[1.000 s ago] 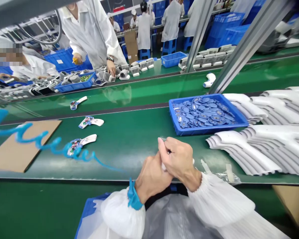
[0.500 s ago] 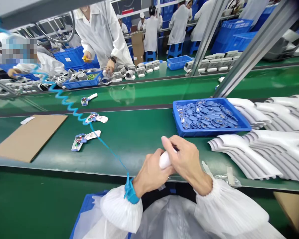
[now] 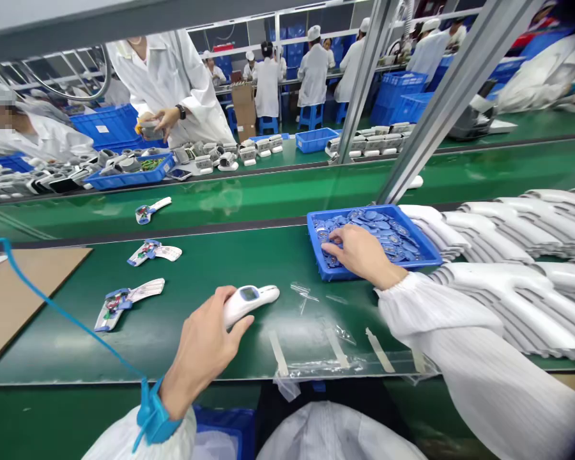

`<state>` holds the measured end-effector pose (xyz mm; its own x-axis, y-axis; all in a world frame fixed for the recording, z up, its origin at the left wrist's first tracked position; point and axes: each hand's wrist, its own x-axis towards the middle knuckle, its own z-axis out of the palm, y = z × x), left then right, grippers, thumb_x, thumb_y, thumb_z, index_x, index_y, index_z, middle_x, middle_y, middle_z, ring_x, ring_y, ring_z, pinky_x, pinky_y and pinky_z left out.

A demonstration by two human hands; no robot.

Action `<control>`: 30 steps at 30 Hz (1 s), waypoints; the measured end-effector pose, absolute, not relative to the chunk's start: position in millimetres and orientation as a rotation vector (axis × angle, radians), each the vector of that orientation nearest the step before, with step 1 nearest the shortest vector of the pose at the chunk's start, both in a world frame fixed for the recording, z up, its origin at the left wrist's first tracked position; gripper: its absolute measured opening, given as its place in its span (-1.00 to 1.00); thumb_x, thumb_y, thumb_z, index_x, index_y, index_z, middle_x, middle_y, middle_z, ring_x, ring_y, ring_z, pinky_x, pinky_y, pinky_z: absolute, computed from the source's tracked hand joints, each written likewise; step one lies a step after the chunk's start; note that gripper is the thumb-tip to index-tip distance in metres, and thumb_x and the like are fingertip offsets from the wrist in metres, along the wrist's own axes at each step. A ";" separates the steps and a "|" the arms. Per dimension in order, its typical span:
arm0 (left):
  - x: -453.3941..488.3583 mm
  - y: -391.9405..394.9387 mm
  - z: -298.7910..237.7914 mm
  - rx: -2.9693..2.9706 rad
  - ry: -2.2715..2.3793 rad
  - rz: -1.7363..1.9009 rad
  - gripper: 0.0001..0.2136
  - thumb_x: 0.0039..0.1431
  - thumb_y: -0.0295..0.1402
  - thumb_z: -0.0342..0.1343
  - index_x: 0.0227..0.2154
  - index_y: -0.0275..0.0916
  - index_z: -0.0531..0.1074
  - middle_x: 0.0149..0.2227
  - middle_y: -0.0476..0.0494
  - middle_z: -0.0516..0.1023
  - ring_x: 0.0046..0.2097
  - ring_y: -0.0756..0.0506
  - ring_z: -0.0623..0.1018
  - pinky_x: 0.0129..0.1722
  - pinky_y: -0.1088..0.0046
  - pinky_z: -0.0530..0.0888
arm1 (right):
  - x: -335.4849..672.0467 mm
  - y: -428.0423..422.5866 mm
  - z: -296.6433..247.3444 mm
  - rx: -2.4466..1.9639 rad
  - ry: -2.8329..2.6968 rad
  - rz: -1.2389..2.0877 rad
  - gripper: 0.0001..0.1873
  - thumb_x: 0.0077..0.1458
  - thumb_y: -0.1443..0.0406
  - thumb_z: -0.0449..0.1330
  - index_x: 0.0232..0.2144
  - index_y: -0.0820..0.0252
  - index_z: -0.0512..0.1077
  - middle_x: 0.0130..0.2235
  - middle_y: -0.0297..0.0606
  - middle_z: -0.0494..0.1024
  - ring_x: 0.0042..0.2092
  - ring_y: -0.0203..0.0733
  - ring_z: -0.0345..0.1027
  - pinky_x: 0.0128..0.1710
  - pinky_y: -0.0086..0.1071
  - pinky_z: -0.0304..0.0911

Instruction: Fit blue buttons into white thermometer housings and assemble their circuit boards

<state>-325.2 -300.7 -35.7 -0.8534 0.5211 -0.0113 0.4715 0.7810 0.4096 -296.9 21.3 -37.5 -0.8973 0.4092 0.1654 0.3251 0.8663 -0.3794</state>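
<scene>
My left hand [image 3: 204, 348] is closed around the grip of a white handheld thermometer [image 3: 263, 295], just above the belt near its front edge. The thermometer's small screen faces up and its nose points right. Over the blue tray [image 3: 374, 271], my right hand [image 3: 364, 255] has its fingers curled down among many blue oval parts [image 3: 378, 223]. Its fingertips touch the parts; whether one is pinched between them is hidden. A blue strap [image 3: 158, 415] with a cord is around my left wrist.
Opened thermometer halves with circuit boards [image 3: 112, 308] lie at left beside a cardboard sheet [image 3: 33, 287]. Stacked white shells [image 3: 503, 287] fill the right side. Tape strips [image 3: 379, 350] line the front edge. A metal post [image 3: 441, 108] slants behind the tray. A co-worker [image 3: 172, 89] stands across the belt.
My hands have parted. The left has moved left and down with the thermometer, whose screen now shows. My right hand has gone from it to the blue tray. The camera view has shifted.
</scene>
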 end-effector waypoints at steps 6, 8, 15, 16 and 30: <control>-345.3 -272.0 -43.2 1.142 2.868 -0.127 -0.90 0.28 -0.41 0.16 -0.17 -0.26 0.45 -0.20 -0.22 0.55 -0.05 -0.31 0.50 -0.19 0.25 0.36 | -308.2 32.3 -56.9 -0.552 -2.817 0.577 -0.92 0.06 0.28 0.35 -0.41 0.17 0.58 -0.27 -0.17 0.62 -0.18 -0.05 0.45 -0.24 -0.27 0.20; -348.7 -268.0 -44.0 1.031 2.888 0.071 -0.90 0.31 -0.37 0.13 -0.16 -0.24 0.44 -0.19 -0.20 0.55 -0.10 -0.28 0.51 -0.21 0.28 0.35 | -305.2 32.0 -52.5 -0.510 -2.791 0.622 -0.91 0.13 0.28 0.28 -0.40 0.18 0.54 -0.28 -0.19 0.63 -0.18 -0.07 0.46 -0.19 -0.27 0.24; -335.9 -268.7 -38.2 0.663 2.495 1.215 -0.72 0.38 -0.07 0.04 -0.08 -0.17 0.40 -0.24 -0.02 0.55 -0.26 -0.10 0.49 -0.28 0.42 0.31 | -283.3 -13.3 -21.6 -0.403 -2.356 1.378 -0.78 0.30 0.22 0.09 -0.09 0.18 0.41 -0.25 -0.21 0.67 -0.34 -0.19 0.55 -0.27 -0.30 0.44; -329.7 -264.3 -37.4 0.676 2.442 1.261 -0.69 0.41 -0.05 -0.01 -0.05 -0.17 0.40 -0.26 -0.02 0.55 -0.28 -0.10 0.48 -0.28 0.42 0.30 | -278.9 -26.8 -19.9 -0.369 -2.349 1.415 -0.77 0.29 0.21 0.10 -0.10 0.18 0.44 -0.27 -0.24 0.68 -0.34 -0.19 0.56 -0.26 -0.30 0.45; -296.9 -248.0 -31.8 0.842 2.292 1.219 -0.76 0.44 -0.18 0.00 0.07 -0.05 0.39 -0.21 0.05 0.55 -0.23 -0.07 0.48 -0.19 0.43 0.29 | -230.1 -61.0 -31.7 -0.365 -2.290 1.693 -0.74 0.12 0.12 0.33 -0.18 0.06 0.66 -0.19 -0.29 0.70 -0.19 -0.05 0.61 -0.13 -0.19 0.54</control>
